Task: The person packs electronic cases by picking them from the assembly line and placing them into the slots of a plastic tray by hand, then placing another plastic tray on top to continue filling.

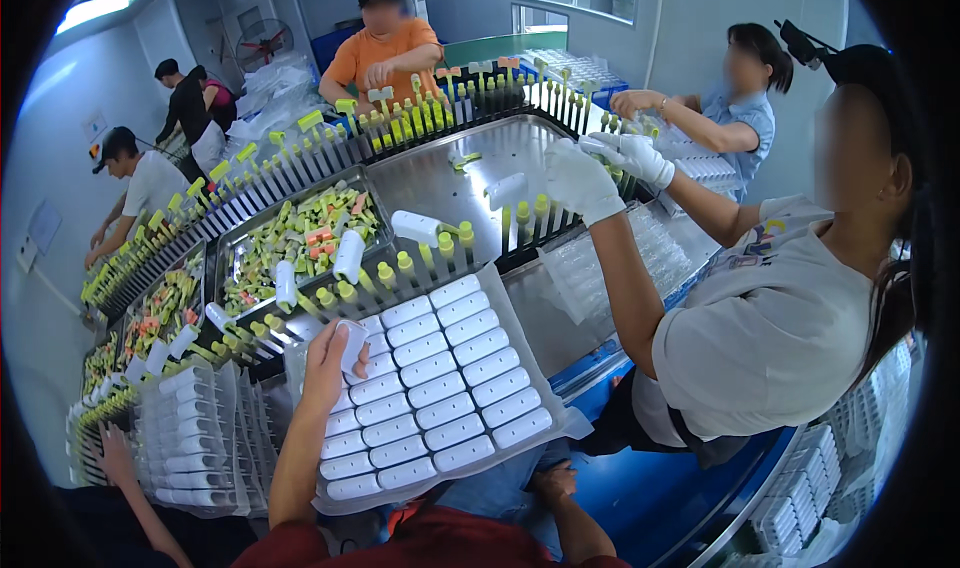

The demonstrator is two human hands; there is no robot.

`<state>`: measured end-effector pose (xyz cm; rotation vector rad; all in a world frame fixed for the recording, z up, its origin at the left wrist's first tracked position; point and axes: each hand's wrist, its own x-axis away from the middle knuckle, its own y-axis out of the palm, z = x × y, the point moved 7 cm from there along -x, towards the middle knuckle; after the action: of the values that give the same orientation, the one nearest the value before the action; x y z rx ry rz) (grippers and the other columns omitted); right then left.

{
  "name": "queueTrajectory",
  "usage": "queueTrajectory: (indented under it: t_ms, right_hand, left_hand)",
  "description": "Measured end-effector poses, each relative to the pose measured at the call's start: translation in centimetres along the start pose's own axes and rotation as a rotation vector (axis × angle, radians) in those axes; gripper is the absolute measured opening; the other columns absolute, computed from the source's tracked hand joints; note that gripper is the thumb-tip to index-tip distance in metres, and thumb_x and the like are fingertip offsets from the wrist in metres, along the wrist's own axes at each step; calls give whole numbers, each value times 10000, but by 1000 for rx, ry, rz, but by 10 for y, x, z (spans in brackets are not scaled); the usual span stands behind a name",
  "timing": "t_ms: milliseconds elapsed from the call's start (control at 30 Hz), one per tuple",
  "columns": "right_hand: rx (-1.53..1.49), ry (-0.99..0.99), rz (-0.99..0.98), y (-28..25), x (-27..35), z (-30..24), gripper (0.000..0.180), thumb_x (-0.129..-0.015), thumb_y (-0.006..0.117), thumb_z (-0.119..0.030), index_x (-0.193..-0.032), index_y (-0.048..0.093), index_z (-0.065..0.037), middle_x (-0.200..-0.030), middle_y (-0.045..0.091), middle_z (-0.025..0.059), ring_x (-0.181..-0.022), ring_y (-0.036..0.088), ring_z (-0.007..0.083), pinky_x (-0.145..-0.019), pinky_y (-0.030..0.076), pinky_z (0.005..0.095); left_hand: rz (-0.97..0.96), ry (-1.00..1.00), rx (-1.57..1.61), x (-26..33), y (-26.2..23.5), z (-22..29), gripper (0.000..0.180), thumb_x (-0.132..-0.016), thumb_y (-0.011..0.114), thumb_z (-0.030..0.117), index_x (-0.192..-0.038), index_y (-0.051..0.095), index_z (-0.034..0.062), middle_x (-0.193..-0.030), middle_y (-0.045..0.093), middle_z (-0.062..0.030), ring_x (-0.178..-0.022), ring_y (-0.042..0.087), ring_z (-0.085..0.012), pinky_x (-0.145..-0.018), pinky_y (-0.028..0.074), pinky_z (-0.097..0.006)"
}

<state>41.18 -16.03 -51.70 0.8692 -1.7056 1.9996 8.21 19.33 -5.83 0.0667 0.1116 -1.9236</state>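
White casing (353, 346) sat clamped in the left hand (325, 362), over the far-left part of the tray (574, 424), whose rows presumably kept matching casings (428, 368) apart. Farther right, the right hand (555, 480) was curled; whether it gripped anything, I couldn't tell.

A factory workshop: several workers (385, 53), one in white gloves (582, 183), line a steel table (425, 186) edged with yellow-tipped pegs (405, 261), among trays (572, 423) of identical white parts (430, 370) under a strip light (97, 11).
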Motion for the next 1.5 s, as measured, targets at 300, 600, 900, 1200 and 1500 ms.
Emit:
queueTrajectory:
  t_ms: [300,600,900,1200,1500]
  right_hand:
    - [-154,-399,265,4,-27,40,1041,-792,845,-634,-1545,463,-25,-1337,637,243,-1170,679,437,-993,564,537]
    - [-926,-1095,869,-286,259,16,111,-960,592,-3,-935,698,21,-782,678,115,-637,620,198,-588,469,285]
    - [-277,-1557,705,-377,422,-164,319,-992,672,-170,-1250,686,17,-1257,699,179,-1208,648,372,-1040,489,537]
    - [-174,-1449,787,-337,391,-187,461,-1000,673,-180,-1430,637,-17,-1521,601,172,-1479,505,397,-1248,314,608]
    - [-181,-1477,785,-331,388,-183,482,-1004,674,-225,-1433,619,-11,-1529,573,167,-1494,478,378,-1245,304,623]
  left_hand:
    - [-25,-11,0,-4,8,-8,321,-1176,497,294,-1200,634,5,-858,674,-77,-671,617,-124,-622,523,-279]
    - [-100,-61,52,2,8,11,313,-1172,491,282,-1211,635,7,-864,660,-58,-706,602,-103,-653,514,-258]
    - [-147,-59,128,11,5,-1,279,-1168,531,253,-1231,640,4,-866,666,-47,-704,594,-89,-655,502,-251]
    - [8,209,-478,-12,3,68,323,-1046,715,252,-1273,643,33,-1036,756,-207,-870,752,-381,-801,584,-415]
    - [234,280,-1113,-112,13,78,383,-1030,710,345,-1163,668,-12,-907,760,-233,-855,754,-443,-770,591,-547]
